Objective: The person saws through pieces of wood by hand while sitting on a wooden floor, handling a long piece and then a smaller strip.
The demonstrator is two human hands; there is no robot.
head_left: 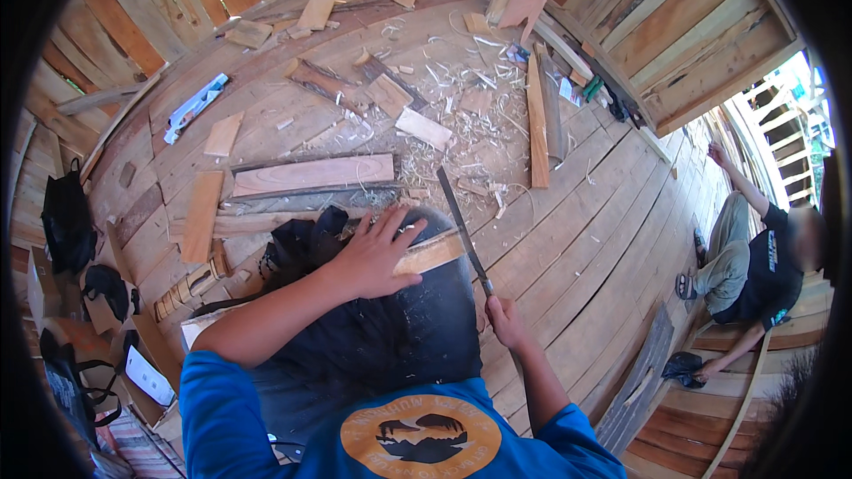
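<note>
Wood piece (432, 254) is clasped by splayed left hand (380, 250), long axis running left-right, right end beside knife (460, 217) gripped in right hand (506, 321).

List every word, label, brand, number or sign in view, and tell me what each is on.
Blue shirt: lettering rings its round orange emblem; I won't copy the wording.
Other person's black shirt: pale chest print, too small to read.
White flat item at left: tiny marks, too small to read.
Blue-and-white item at upper left: any lettering is too blurred to make out.
</note>
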